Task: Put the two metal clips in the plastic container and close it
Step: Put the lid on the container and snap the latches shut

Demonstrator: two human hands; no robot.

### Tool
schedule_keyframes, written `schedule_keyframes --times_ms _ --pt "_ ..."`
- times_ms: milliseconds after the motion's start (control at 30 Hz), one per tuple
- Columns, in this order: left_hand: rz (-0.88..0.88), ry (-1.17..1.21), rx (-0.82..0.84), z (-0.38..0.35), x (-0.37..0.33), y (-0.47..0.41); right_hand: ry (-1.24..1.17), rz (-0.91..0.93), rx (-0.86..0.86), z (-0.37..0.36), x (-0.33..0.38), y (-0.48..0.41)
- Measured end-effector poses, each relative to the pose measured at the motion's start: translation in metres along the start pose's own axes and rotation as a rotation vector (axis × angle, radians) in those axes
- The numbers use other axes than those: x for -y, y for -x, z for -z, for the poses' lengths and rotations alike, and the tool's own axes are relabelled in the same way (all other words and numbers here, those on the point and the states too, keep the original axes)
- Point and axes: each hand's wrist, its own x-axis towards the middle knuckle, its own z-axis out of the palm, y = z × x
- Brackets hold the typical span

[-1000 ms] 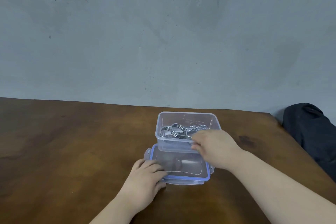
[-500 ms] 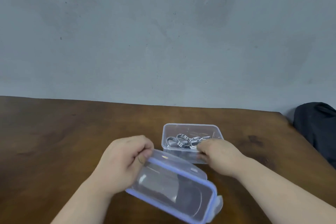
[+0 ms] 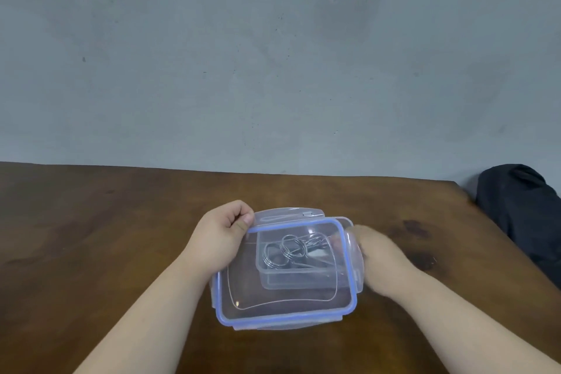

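A clear plastic container (image 3: 296,278) stands on the brown wooden table (image 3: 121,237), with the metal clips (image 3: 285,250) lying inside it. My left hand (image 3: 220,237) grips the far left corner of a clear lid with a blue rim (image 3: 285,310) and holds it over the container, so the container and clips show through it. My right hand (image 3: 382,261) is at the container's right side, touching the lid's right edge, and looks blurred; I cannot tell whether its fingers grip anything.
A dark bag or cloth (image 3: 522,212) lies past the table's right corner. A grey wall (image 3: 273,55) rises behind the table's far edge. Dark stains (image 3: 416,228) mark the wood to the right of the container.
My left hand picked the lid up off the table and carried it over the container. My right hand shifted from the container's near wall to its right side.
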Motion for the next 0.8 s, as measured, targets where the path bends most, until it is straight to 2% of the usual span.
schedule_keyframes --times_ms 67,133,167,267,367,500,667,800 --pt "0.030 -0.010 0.028 -0.006 0.002 -0.013 -0.446 -0.050 -0.257 0.008 0.002 -0.001" --pt "0.060 -0.033 0.056 -0.015 0.005 -0.026 -0.733 -0.112 -0.275 0.018 0.007 -0.002" --pt "0.079 -0.035 0.073 -0.020 0.007 -0.032 -0.702 -0.151 -0.230 0.021 0.009 -0.003" --pt "0.136 -0.054 0.111 -0.036 0.012 -0.048 -0.261 -0.186 -0.158 0.015 0.007 -0.003" --pt "0.122 -0.173 0.151 -0.049 0.014 -0.062 -0.100 -0.247 -0.229 0.014 0.001 -0.012" --pt "0.118 -0.297 0.195 -0.063 0.015 -0.082 0.143 -0.340 -0.225 0.009 -0.003 -0.028" --pt "0.130 -0.321 0.208 -0.076 0.025 -0.096 0.175 -0.409 -0.247 0.002 -0.015 -0.040" --pt "0.162 -0.328 0.187 -0.079 0.025 -0.098 0.079 -0.428 -0.242 0.001 -0.021 -0.044"
